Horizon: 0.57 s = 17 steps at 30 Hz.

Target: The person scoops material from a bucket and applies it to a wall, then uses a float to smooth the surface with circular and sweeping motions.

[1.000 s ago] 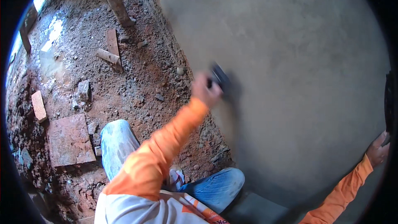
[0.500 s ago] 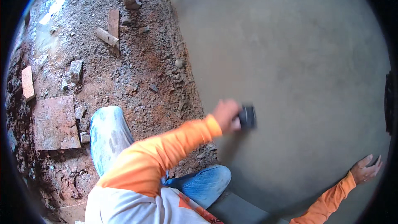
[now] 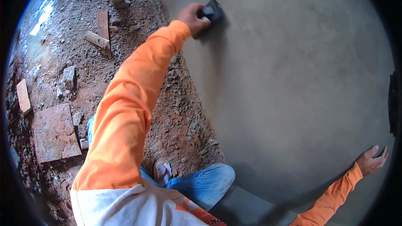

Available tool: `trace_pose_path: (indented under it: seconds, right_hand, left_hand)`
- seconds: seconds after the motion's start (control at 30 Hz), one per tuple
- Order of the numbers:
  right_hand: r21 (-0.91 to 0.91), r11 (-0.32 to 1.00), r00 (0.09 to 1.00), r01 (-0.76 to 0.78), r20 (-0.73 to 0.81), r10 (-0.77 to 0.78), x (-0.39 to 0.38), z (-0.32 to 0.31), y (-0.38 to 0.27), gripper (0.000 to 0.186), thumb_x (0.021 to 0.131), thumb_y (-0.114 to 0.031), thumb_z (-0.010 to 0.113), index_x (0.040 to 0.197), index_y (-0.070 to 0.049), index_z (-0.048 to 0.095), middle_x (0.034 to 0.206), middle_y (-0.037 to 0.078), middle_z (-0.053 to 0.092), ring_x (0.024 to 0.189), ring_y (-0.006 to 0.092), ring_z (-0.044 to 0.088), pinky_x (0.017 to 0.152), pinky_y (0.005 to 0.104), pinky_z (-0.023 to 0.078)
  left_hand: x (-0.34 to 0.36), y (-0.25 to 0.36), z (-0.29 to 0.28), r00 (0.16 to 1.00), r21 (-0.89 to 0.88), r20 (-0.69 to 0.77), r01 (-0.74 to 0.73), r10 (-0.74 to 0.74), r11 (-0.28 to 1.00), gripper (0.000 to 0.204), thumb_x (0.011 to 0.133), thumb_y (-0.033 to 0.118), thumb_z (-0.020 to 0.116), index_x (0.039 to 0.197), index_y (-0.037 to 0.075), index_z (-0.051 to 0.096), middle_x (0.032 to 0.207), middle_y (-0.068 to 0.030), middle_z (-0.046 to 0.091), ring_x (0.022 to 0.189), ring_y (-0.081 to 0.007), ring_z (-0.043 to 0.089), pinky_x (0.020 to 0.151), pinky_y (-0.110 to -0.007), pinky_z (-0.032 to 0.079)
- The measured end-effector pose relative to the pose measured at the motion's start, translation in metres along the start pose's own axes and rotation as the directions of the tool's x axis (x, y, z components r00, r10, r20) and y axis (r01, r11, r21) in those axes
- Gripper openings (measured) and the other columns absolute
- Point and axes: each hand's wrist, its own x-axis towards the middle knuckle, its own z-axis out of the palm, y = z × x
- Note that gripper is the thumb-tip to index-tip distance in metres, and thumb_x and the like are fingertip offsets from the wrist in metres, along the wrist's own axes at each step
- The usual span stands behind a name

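Gripped in left hand (image 3: 191,16): dark float block (image 3: 212,10), pressed flat on grey plastered wall (image 3: 293,79), upper left part near its edge. Right hand (image 3: 372,160) open, fingers spread, palm on wall lower right, holding nothing. Rubble floor (image 3: 138,71), square slab (image 3: 53,132), wood scraps (image 3: 99,33) left.
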Motion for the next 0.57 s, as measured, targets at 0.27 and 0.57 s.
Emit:
trace_pose_path:
  seconds: [0.27,0.57]
  right_hand:
    - [-0.028,1.0,1.0,-0.01,0.026,0.011,0.003,0.002,0.006,0.037,0.084,-0.029,0.054,0.11,-0.002,0.055,0.114,0.017,0.055,0.107,0.0332,0.05,0.092,0.0417,0.037]
    - [-0.043,0.993,0.993,-0.106,0.057,0.108,-0.01,0.007,0.015,0.04,0.084,-0.034,0.054,0.117,-0.011,0.052,0.121,0.014,0.051,0.112,0.0298,0.047,0.093,0.0406,0.035]
  left_hand:
    - [-0.285,0.097,0.124,0.899,-0.099,0.381,-0.192,0.216,0.976,0.035,0.059,0.018,0.061,0.092,0.009,0.052,0.082,-0.012,0.052,0.078,-0.0319,0.05,0.068,-0.046,0.037]
    - [-0.375,0.158,0.098,0.786,-0.195,0.579,-0.123,0.215,0.973,0.045,0.064,0.021,0.063,0.105,0.009,0.049,0.094,-0.009,0.051,0.091,-0.0259,0.05,0.075,-0.039,0.034]
